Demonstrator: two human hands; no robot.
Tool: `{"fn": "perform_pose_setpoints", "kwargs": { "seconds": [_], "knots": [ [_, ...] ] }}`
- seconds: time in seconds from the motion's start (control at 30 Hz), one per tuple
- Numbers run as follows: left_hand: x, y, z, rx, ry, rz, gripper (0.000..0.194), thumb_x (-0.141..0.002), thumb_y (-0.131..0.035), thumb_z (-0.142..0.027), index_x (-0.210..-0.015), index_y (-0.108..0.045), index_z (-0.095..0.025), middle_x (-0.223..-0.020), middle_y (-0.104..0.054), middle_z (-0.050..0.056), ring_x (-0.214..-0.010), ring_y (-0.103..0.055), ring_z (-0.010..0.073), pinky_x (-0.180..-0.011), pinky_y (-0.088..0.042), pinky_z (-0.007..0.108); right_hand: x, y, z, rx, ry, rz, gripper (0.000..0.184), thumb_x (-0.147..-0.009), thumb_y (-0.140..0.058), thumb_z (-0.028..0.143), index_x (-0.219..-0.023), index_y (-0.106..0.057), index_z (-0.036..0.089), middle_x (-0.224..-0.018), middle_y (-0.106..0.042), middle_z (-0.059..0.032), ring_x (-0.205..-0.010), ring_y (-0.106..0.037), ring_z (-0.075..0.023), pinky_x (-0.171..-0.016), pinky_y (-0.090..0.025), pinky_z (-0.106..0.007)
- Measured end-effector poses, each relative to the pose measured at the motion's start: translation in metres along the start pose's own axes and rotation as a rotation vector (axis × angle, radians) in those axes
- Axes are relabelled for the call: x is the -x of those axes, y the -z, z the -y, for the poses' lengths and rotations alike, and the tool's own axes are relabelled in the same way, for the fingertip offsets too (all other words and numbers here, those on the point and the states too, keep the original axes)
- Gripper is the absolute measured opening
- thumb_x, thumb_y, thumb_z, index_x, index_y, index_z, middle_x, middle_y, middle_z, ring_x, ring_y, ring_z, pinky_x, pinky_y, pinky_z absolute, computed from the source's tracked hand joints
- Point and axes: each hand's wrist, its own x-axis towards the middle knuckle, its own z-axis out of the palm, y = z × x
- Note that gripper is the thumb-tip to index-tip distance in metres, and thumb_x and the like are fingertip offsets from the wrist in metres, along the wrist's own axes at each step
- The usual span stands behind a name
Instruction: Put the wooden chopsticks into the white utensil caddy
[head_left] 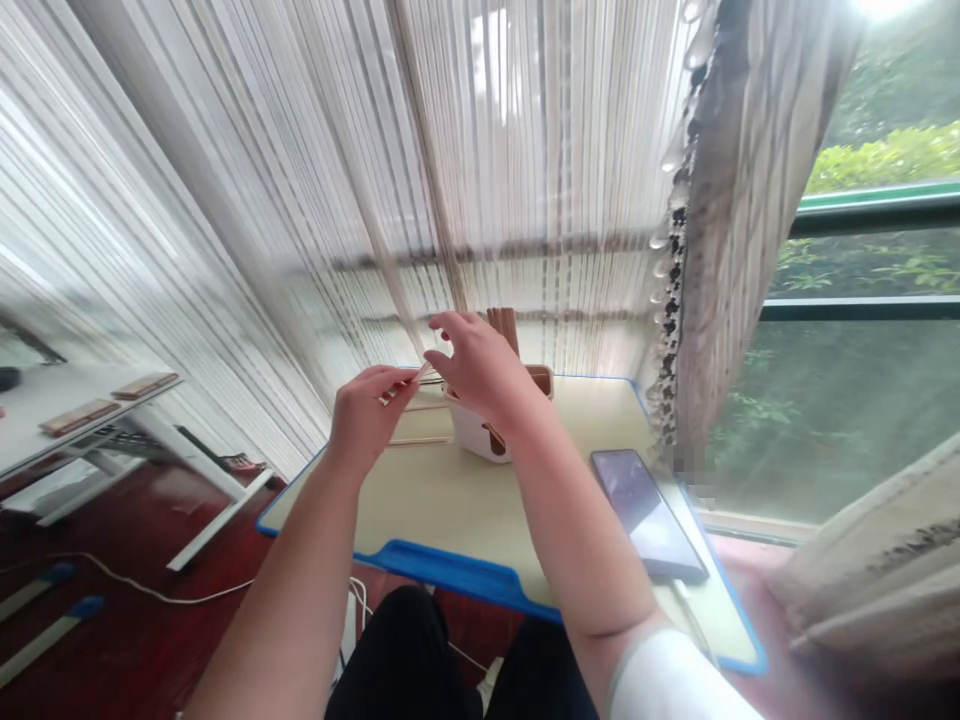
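My left hand (pixel 367 412) pinches a thin pale stick (pixel 424 371) between thumb and fingers, above the far side of a small cream table. Just right of it is my right hand (pixel 480 362), its thumb and index finger apart and the thumb close to the stick's end. Whether that thumb touches the stick I cannot tell. Below and behind my right hand stands a white holder (pixel 472 432) with a brown rim, partly hidden by my forearm. A bundle of brown chopsticks (pixel 504 325) rises upright at it. Pale thin sticks (pixel 416 442) lie on the table left of the holder.
A phone or tablet (pixel 649 515) with a white cable lies on the right of the blue-edged table (pixel 450 510). String curtains (pixel 360 150) hang behind it, with a window to the right. At the left stands a white desk (pixel 37 390) with brown flat pieces on it.
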Motion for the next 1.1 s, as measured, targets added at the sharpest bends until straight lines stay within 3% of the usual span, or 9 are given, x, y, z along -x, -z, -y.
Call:
{"fn": "perform_pose_setpoints", "kwargs": {
  "seconds": [0.13, 0.33, 0.53, 0.67, 0.77, 0.93, 1.1],
  "knots": [
    [-0.014, -0.005, -0.023, 0.039, -0.056, -0.116, 0.018, -0.079, -0.057, -0.029, -0.087, -0.069, -0.018, -0.082, -0.066, 0.003, -0.067, -0.059, 0.0099, -0.058, -0.049, 0.020, -0.001, 0.011, -0.003, -0.195, 0.034, -0.107, 0.015, -0.084, -0.048, 0.017, -0.087, -0.063, 0.018, -0.084, -0.063, -0.0032, -0.080, -0.059, -0.0138, -0.073, -0.045, -0.028],
    [-0.031, -0.015, -0.038, 0.092, -0.128, -0.190, 0.019, -0.079, -0.058, -0.029, -0.090, -0.069, -0.018, -0.085, -0.066, 0.003, -0.067, -0.058, 0.0096, -0.063, -0.051, 0.022, 0.008, 0.034, -0.011, -0.414, 0.106, -0.417, 0.014, -0.084, -0.050, 0.025, -0.094, -0.060, 0.023, -0.083, -0.063, -0.0001, -0.072, -0.061, -0.0113, -0.066, -0.051, -0.027],
    [-0.050, -0.029, -0.043, 0.179, -0.196, -0.092, 0.015, -0.080, -0.058, -0.025, -0.087, -0.069, -0.018, -0.080, -0.066, 0.003, -0.068, -0.059, 0.0101, -0.060, -0.050, 0.020, 0.011, 0.047, -0.019, -0.482, 0.149, -0.620, 0.019, -0.086, -0.050, 0.031, -0.103, -0.056, 0.026, -0.089, -0.062, -0.0003, -0.074, -0.062, -0.0119, -0.066, -0.054, -0.029],
    [-0.069, -0.039, -0.044, 0.226, -0.221, -0.032, 0.014, -0.078, -0.059, -0.025, -0.085, -0.068, -0.018, -0.078, -0.066, 0.003, -0.069, -0.060, 0.0107, -0.062, -0.051, 0.022, 0.005, 0.039, -0.025, -0.471, 0.166, -0.653, 0.025, -0.088, -0.045, 0.033, -0.111, -0.053, 0.028, -0.098, -0.062, -0.0017, -0.082, -0.062, -0.0131, -0.069, -0.054, -0.030],
    [-0.077, -0.048, -0.039, 0.240, -0.201, -0.007, 0.011, -0.076, -0.062, -0.024, -0.082, -0.068, -0.018, -0.076, -0.066, 0.002, -0.070, -0.061, 0.0114, -0.065, -0.051, 0.023, 0.000, 0.029, -0.031, -0.453, 0.099, -0.660, 0.028, -0.087, -0.045, 0.036, -0.113, -0.053, 0.028, -0.099, -0.063, -0.0024, -0.080, -0.062, -0.0140, -0.068, -0.053, -0.031],
    [-0.079, -0.059, -0.026, 0.247, -0.119, 0.043, 0.010, -0.075, -0.061, -0.022, -0.082, -0.067, -0.018, -0.077, -0.067, 0.001, -0.071, -0.063, 0.0119, -0.070, -0.051, 0.026, -0.010, 0.011, -0.039, -0.322, -0.074, -0.516, 0.025, -0.085, -0.046, 0.037, -0.100, -0.061, 0.024, -0.089, -0.066, -0.0025, -0.072, -0.062, -0.0136, -0.065, -0.052, -0.029],
    [-0.072, -0.054, -0.023, 0.099, -0.148, 0.034, 0.009, -0.076, -0.059, -0.022, -0.079, -0.067, -0.018, -0.077, -0.068, 0.002, -0.073, -0.062, 0.0137, -0.073, -0.050, 0.028, -0.014, -0.002, -0.036, -0.275, -0.098, -0.404, 0.018, -0.081, -0.050, 0.029, -0.090, -0.064, 0.022, -0.086, -0.066, -0.0022, -0.068, -0.060, -0.0128, -0.063, -0.050, -0.028]
  ]
}}
